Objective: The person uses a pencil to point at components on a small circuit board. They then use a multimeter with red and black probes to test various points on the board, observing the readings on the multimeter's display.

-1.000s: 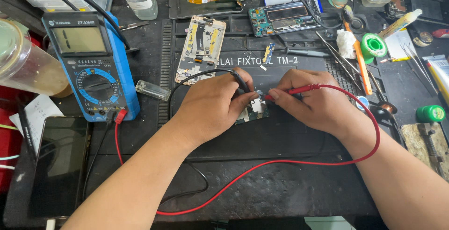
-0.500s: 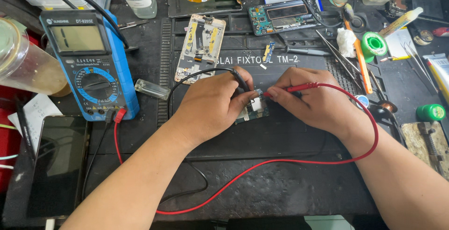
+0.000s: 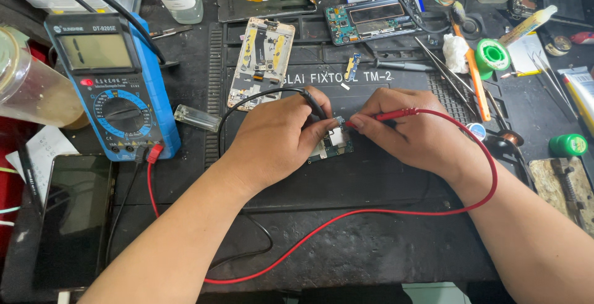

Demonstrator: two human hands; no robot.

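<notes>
We've got the blue multimeter (image 3: 111, 87) out at 9 o'clock on the black mat (image 3: 371, 242). Our left hand (image 3: 278, 140) pinches the black probe (image 3: 314, 103), right hand (image 3: 414, 131) grips the red probe (image 3: 387, 116) — both tips meet on the small circuit board (image 3: 334, 146), dead centre.

Quick count of what's out: two hands, left (image 3: 278, 140) and right (image 3: 411, 131). Two probes, one black (image 3: 315, 103), one red (image 3: 387, 116). One blue multimeter (image 3: 111, 87). One small circuit board (image 3: 334, 146) under the probes. One gutted phone frame (image 3: 260, 63), one phone mainboard (image 3: 371, 19), two green rolls (image 3: 493, 55) (image 3: 568, 145), one dark phone (image 3: 71, 217).
</notes>
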